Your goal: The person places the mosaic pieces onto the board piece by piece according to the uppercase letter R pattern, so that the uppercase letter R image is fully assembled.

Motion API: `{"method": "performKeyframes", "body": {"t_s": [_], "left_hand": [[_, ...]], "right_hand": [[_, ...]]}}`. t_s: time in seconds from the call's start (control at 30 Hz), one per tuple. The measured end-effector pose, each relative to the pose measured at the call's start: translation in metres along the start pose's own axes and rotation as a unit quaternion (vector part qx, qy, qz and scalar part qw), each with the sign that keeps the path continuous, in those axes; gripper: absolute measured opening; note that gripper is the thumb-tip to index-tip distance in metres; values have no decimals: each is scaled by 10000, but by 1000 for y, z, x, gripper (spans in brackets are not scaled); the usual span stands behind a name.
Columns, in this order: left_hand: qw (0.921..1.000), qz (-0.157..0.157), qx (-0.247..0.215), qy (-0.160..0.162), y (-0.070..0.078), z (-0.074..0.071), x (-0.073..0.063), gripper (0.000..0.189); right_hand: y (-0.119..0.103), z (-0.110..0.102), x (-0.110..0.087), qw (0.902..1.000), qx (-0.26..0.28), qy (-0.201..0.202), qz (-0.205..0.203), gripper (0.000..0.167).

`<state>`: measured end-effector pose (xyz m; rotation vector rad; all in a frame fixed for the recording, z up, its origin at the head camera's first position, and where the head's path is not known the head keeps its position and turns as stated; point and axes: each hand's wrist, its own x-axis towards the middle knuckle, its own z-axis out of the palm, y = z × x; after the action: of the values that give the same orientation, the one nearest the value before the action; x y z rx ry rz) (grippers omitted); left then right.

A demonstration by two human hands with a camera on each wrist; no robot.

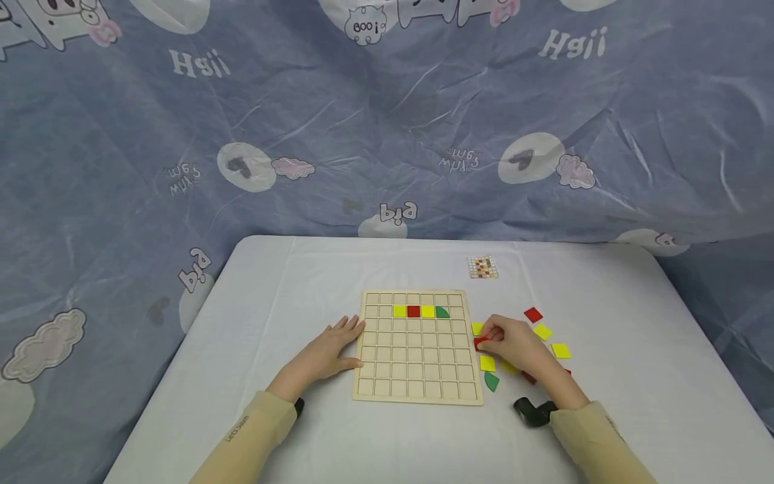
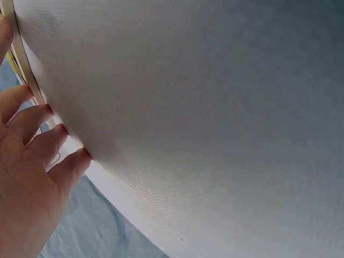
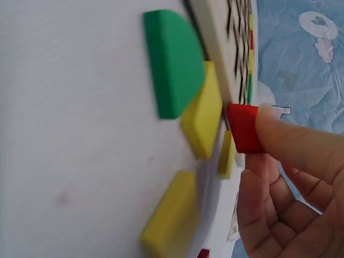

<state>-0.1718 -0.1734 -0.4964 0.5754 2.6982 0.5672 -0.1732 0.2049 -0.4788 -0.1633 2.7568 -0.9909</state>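
A wooden grid board [image 1: 417, 359] lies on the white table. Along its second row from the back sit a yellow square, a red square, another yellow square and a green quarter-circle tile [image 1: 442, 312]. My left hand [image 1: 326, 349] rests at the board's left edge, fingers spread, with fingertips touching the rim. By the right edge, my right hand [image 1: 510, 341] pinches a red square tile [image 3: 245, 128] between thumb and fingers. Yellow tiles [image 3: 203, 115] and a green quarter-circle tile [image 3: 171, 64] lie on the table beneath and beside that hand.
Several loose red and yellow tiles [image 1: 561, 351] are scattered right of the board, some partly hidden by the right hand. A small pattern card [image 1: 483, 267] lies behind the board. A black object [image 1: 533, 411] sits by the right wrist. Patterned blue cloth [image 1: 387, 121] hangs behind the table.
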Motion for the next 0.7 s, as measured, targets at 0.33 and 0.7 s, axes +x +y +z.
{"method": "performKeyframes", "body": {"t_s": [0.33, 0.7], "left_hand": [[10000, 28, 5, 46, 2, -2, -1, 81], [9999, 50, -92, 32, 3, -2, -2, 81]], "right_hand": [[-34, 9, 25, 9981, 492, 327, -172, 18], [-43, 30, 45, 9995, 219, 158, -152, 7]]}}
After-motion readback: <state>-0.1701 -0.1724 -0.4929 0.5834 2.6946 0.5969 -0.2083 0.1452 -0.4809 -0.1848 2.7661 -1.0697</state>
